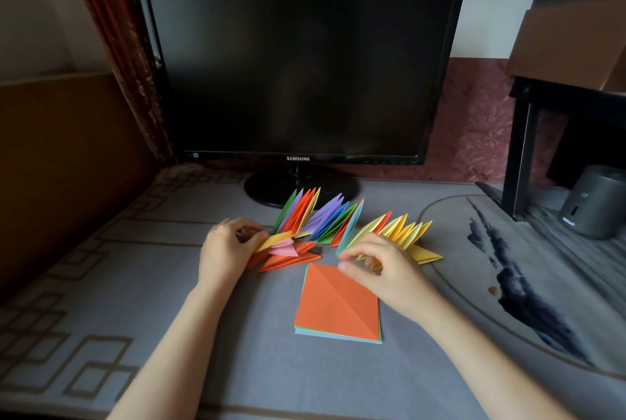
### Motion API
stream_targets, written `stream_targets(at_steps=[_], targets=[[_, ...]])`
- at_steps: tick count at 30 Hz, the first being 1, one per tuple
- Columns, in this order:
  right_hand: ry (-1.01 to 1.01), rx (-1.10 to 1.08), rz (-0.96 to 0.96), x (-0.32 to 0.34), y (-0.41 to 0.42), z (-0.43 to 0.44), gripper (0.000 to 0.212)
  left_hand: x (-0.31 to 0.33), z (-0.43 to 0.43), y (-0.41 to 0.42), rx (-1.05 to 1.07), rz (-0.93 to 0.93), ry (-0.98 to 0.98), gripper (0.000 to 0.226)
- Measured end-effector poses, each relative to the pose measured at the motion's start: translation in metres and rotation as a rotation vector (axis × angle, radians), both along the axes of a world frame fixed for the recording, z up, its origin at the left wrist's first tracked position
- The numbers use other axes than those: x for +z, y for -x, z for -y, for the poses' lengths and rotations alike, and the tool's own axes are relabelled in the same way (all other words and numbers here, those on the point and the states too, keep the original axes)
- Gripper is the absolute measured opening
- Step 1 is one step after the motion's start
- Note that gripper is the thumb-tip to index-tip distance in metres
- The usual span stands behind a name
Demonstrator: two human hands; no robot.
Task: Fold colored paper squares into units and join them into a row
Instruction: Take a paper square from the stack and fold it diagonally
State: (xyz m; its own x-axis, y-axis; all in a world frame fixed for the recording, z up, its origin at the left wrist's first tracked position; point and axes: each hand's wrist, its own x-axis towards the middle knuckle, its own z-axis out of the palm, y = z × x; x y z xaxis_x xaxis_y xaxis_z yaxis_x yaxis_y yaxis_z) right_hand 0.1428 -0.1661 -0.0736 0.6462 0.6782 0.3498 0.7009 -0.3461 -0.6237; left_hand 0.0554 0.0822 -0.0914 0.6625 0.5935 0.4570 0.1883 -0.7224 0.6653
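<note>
Paper row (325,226) (multicolored fan), left hand (223,252) gripping its end

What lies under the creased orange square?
The orange square tops a stack of sheets; only thin green and light blue edges show along its bottom and right. Their faces and number are covered.

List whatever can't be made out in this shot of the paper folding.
Head view: the left hand covers the end of the row of folded units it grips.
Right hand: fingertips blurred; whether they pinch a yellow unit is unclear.
Stack of squares: only the orange top shows; sheet count hidden.
Grey device: cut by right edge, label too small.
</note>
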Motion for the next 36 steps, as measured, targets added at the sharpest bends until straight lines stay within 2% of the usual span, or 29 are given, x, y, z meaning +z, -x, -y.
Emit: stream_targets(at_steps=[3,5,8,11,17,22,26,30,32,35,36], targets=[[0.156,0.014,0.095,-0.001,0.002,-0.001,0.038,0.006,0.003,0.001,0.039,0.107,0.036,0.002],[0.21,0.021,0.099,0.0,0.004,-0.001,0.051,0.013,0.005,0.002,0.064,0.207,0.093,0.006],[0.239,0.021,0.129,0.0,0.005,-0.001,0.057,0.025,0.014,0.005,0.053,0.341,0.137,0.015],[0.251,0.029,0.148,-0.001,0.004,-0.001,0.058,0.034,0.026,0.009,-0.004,0.398,0.093,0.019],[0.164,0.036,0.129,-0.001,0.003,-0.004,0.049,0.035,0.042,0.008,-0.242,0.336,0.04,0.017],[0.028,-0.018,0.104,0.005,0.004,-0.005,0.018,0.037,0.054,0.007,-0.35,0.316,0.019,0.016],[-0.114,-0.116,-0.024,0.007,0.003,-0.004,0.014,0.035,0.059,0.004,-0.392,0.299,-0.07,0.014],[-0.26,-0.07,-0.16,0.012,0.005,-0.002,0.011,0.033,0.063,0.001,-0.453,0.289,-0.165,0.025],[-0.341,-0.054,-0.219,0.015,0.006,-0.002,0.01,0.033,0.066,0.002,-0.505,0.269,-0.087,0.026],[-0.461,-0.045,-0.292,0.018,0.007,-0.003,0.009,0.035,0.072,0.004,-0.555,0.219,0.073,0.015],[-0.491,-0.044,-0.308,0.019,0.007,-0.003,0.009,0.035,0.074,0.004,-0.569,0.202,0.147,0.019]])
